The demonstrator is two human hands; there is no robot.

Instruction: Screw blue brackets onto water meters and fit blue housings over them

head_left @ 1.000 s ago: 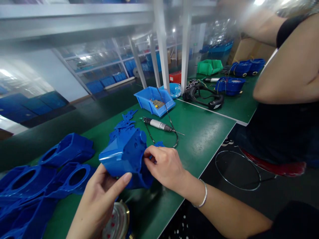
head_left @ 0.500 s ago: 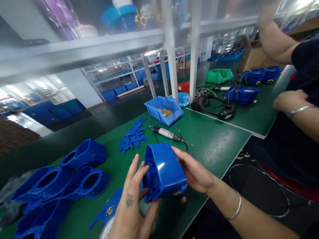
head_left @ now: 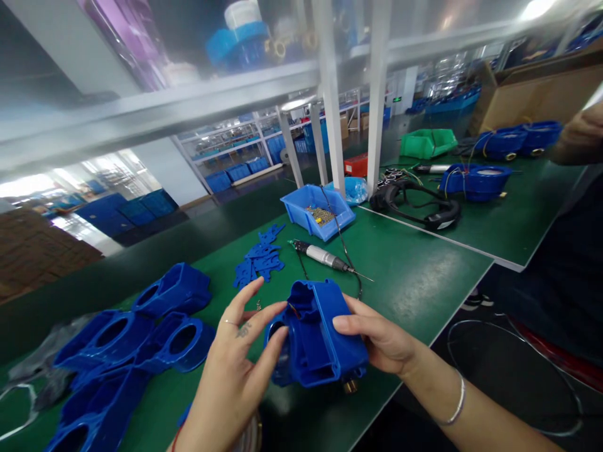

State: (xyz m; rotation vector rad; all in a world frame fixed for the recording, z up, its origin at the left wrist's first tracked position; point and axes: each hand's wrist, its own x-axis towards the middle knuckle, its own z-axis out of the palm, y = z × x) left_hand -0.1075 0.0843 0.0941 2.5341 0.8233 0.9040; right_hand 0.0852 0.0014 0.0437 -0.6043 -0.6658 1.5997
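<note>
My right hand (head_left: pixel 381 336) grips a blue plastic housing (head_left: pixel 336 333) from its right side, the thumb on the outer wall. The housing's open hollow faces up and to the left. A brass fitting (head_left: pixel 350 385) sticks out at its bottom, and a thin wire (head_left: pixel 294 311) shows just inside the upper left edge. My left hand (head_left: pixel 247 351) is at the housing's left edge, its fingers spread and the index fingertip close to the wire. Thumb and index tips stay apart; whether they touch the wire I cannot tell. Below, a round part (head_left: pixel 252 433) is mostly hidden by my left hand.
Several blue housings (head_left: pixel 117 339) lie at left. Flat blue plates (head_left: pixel 261 257), an electric screwdriver (head_left: pixel 325 256) and a blue bin of screws (head_left: pixel 318 213) stand beyond my hands. A black headset (head_left: pixel 419 207) sits near the table seam. A co-worker's hand (head_left: pixel 581 135) is at far right.
The housing has been turned so that its hollow faces me, with my right hand now holding it from the right. My left hand has shifted from gripping it to its left edge.
</note>
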